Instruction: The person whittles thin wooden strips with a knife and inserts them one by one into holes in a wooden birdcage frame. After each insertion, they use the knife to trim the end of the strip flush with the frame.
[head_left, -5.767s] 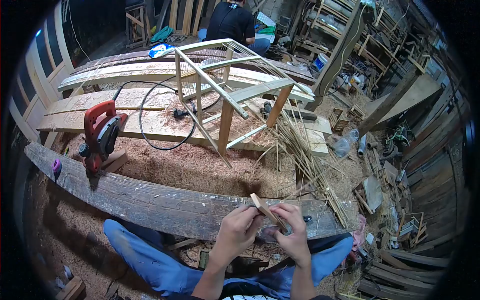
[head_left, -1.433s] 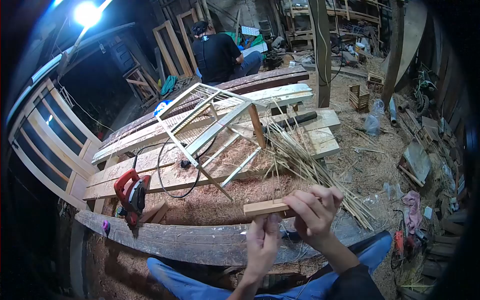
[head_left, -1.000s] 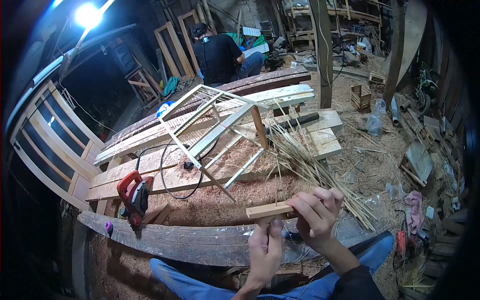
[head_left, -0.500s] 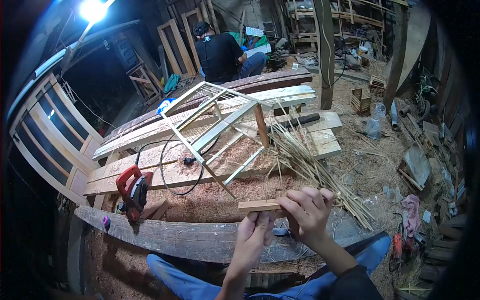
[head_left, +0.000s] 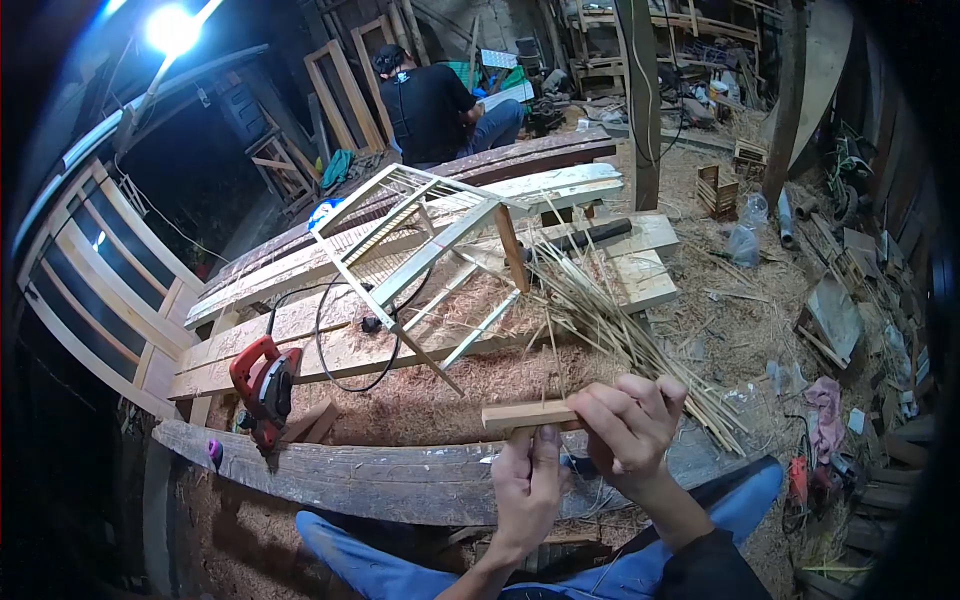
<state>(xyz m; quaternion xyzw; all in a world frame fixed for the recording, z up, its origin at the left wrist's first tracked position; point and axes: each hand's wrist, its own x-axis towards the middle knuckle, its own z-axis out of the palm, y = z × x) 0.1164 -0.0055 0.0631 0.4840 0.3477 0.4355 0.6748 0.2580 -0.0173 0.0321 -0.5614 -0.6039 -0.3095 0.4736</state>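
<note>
Both hands are raised over a long plank (head_left: 370, 470) in front of my knees. A short, light strip of wood (head_left: 525, 413) lies level between them. My left hand (head_left: 528, 485) pinches it from below, thumb up against its underside. My right hand (head_left: 632, 432) is closed around its right end, the fingers curled over the top and hiding that end. A thin bamboo stick (head_left: 553, 350) rises from the strip near the right fingertips. Beyond stands a slatted wooden frame (head_left: 420, 250), tilted on the boards, with a bundle of thin bamboo sticks (head_left: 630, 345) to its right.
A red power planer (head_left: 265, 385) rests at the left, its black cable (head_left: 385, 375) looped over the boards. A pale wooden frame (head_left: 110, 280) leans at far left. Wood shavings cover the ground. A co-worker (head_left: 430, 115) sits at the back, near a post (head_left: 642, 110).
Both hands and the wood strip have shifted slightly right in view, the strip still held between them. The background has moved slightly left as the camera turned.
</note>
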